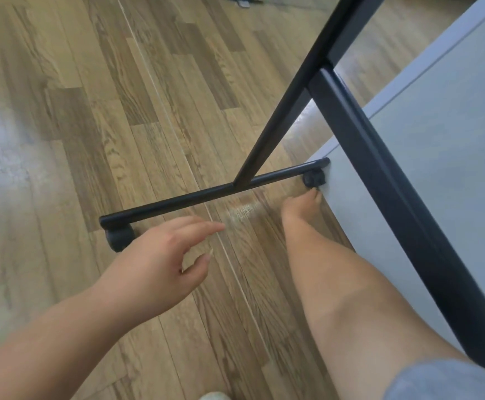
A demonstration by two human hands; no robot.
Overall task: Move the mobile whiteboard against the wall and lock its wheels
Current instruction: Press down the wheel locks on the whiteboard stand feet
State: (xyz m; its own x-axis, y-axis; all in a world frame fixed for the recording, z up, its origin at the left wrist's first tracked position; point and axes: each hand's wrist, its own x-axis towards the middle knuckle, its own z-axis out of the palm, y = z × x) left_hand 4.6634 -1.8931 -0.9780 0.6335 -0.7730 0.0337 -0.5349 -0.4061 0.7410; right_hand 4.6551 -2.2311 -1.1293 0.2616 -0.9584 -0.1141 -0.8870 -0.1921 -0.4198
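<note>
The whiteboard's black base bar [212, 192] stood on the wood floor [62, 111], its far wheel [313, 179] touching the grey wall [437, 140]. Right hand [302, 204] fingertips met that wheel, grip unclear. Left hand [160, 255] hovered loosely spread beside the near wheel [118, 236].

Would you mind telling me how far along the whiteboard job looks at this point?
Moving looks done: the base bar ends at the grey wall. In hand: the right hand fingers the wall-side caster, likely its lock. Left: the near caster, beside the open left hand; its lock state isn't visible.
</note>
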